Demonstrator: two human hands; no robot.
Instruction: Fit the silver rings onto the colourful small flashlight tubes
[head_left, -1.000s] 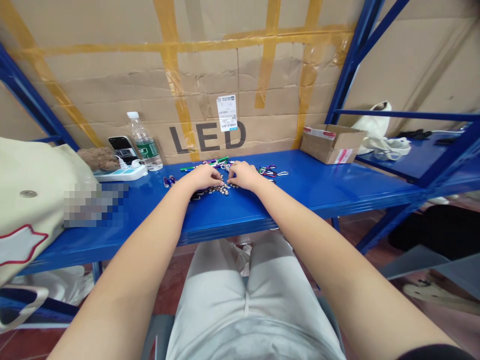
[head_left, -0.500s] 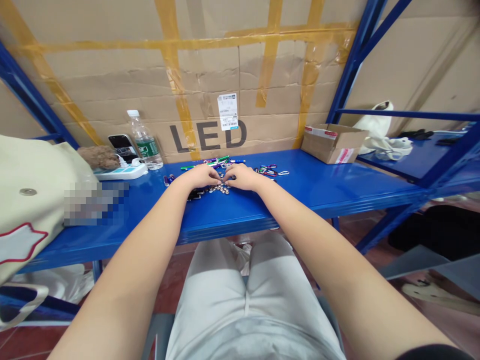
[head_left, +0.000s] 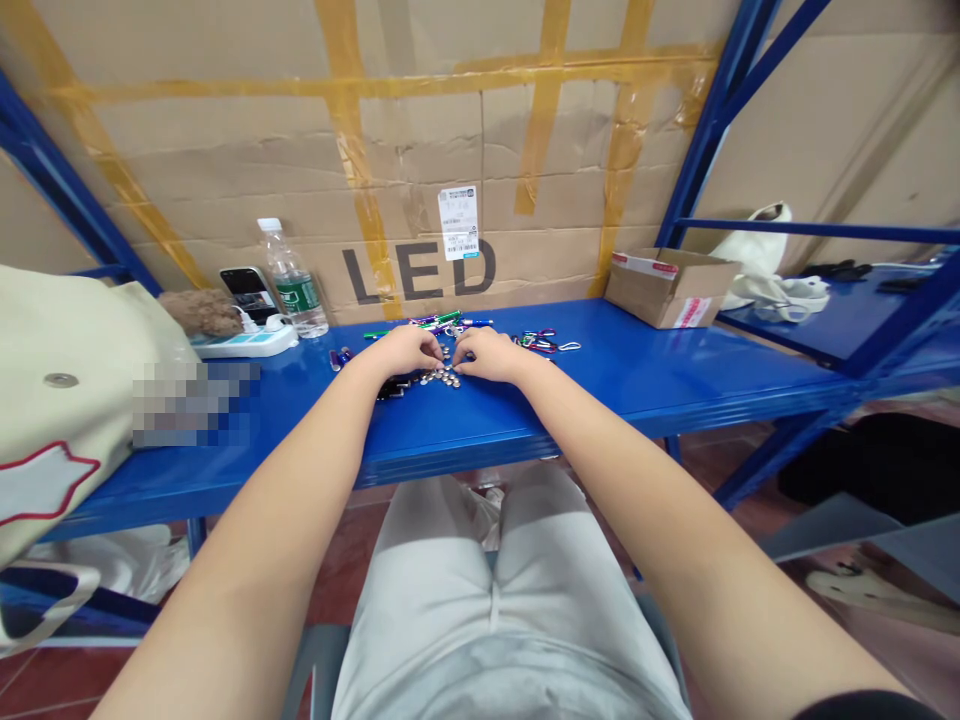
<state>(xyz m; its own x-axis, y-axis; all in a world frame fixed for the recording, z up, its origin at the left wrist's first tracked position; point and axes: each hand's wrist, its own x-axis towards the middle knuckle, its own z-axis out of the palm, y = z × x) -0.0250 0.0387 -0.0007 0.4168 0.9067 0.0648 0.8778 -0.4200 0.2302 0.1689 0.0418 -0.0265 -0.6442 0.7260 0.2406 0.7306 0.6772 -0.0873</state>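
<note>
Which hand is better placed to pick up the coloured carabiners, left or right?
Right, probably. The right hand is nearer the coloured carabiners, which lie on its side of the blue metal shelf. The left hand is farther away, with the small round metal pieces between.

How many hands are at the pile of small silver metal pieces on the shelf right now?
2: the left hand on the pile's left side and the right hand on its right, both over the small silver metal pieces on the blue shelf.
</note>
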